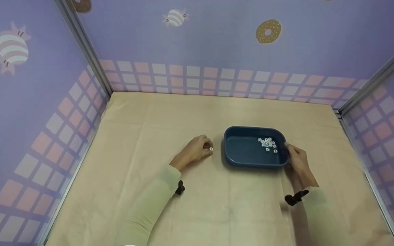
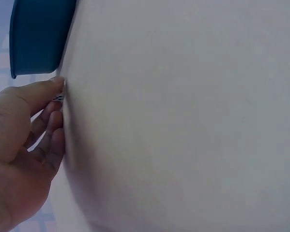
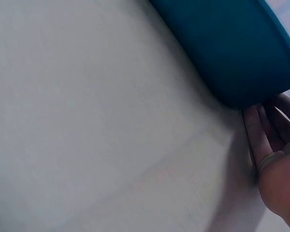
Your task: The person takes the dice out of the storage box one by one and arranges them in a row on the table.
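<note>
My left hand (image 1: 196, 147) is low over the table, left of a dark blue rectangular tub (image 1: 248, 165), pinching a small white die (image 1: 211, 149) between thumb and fingertips. In the left wrist view, a dotted sliver of that die (image 2: 58, 97) shows between the thumb and fingers. At the tub's right end, my right hand (image 1: 298, 160) touches the outer wall with nearly straight fingers (image 3: 255, 128). Several white dice (image 1: 267, 143) lie together inside the tub, toward its right side.
A beige cloth (image 1: 197, 212) covers the table. Purple panels with a checked border (image 1: 193, 80) stand at the back and both sides, joined by metal posts (image 1: 87, 48). Dark bands (image 1: 180, 188) sit on both sleeves.
</note>
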The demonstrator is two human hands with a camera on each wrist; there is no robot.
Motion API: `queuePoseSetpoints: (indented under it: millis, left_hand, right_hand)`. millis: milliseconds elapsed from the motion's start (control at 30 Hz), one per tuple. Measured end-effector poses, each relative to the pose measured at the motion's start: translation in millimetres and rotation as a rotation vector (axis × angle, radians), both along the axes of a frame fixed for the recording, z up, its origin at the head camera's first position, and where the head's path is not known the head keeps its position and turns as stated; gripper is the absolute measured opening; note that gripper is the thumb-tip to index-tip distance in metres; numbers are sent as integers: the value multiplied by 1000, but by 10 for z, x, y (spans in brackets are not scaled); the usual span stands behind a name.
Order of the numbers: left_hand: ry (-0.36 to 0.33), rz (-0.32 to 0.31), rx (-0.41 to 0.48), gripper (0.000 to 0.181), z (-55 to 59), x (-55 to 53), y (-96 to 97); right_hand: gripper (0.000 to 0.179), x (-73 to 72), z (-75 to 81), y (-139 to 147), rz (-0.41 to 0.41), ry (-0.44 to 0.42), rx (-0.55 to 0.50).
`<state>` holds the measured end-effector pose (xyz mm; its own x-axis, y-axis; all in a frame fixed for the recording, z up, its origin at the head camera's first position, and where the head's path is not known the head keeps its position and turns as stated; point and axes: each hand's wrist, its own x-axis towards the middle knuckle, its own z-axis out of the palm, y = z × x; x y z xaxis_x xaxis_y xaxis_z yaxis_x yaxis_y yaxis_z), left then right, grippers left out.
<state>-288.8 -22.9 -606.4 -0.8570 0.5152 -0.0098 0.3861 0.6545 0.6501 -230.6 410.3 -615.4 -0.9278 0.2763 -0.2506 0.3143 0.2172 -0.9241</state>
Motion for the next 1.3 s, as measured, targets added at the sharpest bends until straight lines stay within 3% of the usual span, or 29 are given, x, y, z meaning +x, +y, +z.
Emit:
queuePoseSetpoints:
  millis: [100, 267, 400, 533, 700, 933, 1133, 1300]
  left_hand:
    - [11, -4, 1, 28, 141, -30, 1]
    - [54, -13, 87, 37, 464, -57, 120]
    - [120, -35, 131, 42, 648, -30, 371]
    - [165, -53, 168, 43, 733, 29, 699]
    - [171, -60, 185, 42, 715, 124, 1074]
    - [136, -72, 143, 43, 592, 208, 1499]
    - [112, -71, 147, 41, 473, 242, 1607]
    - [113, -44, 163, 39, 441, 240, 1618]
  right_hand:
    - [63, -9, -1, 7, 10, -3, -11]
    - [73, 2, 12, -21, 45, -30, 29]
    - [76, 8, 14, -47, 44, -15, 35]
    - [74, -1, 7, -55, 20, 16, 49]
    - [72, -8, 2, -63, 16, 34, 56]
    - [64, 12, -5, -55, -26, 59, 82]
    - [53, -7, -15, -87, -87, 129, 56]
    - [44, -45, 8, -77, -69, 156, 85]
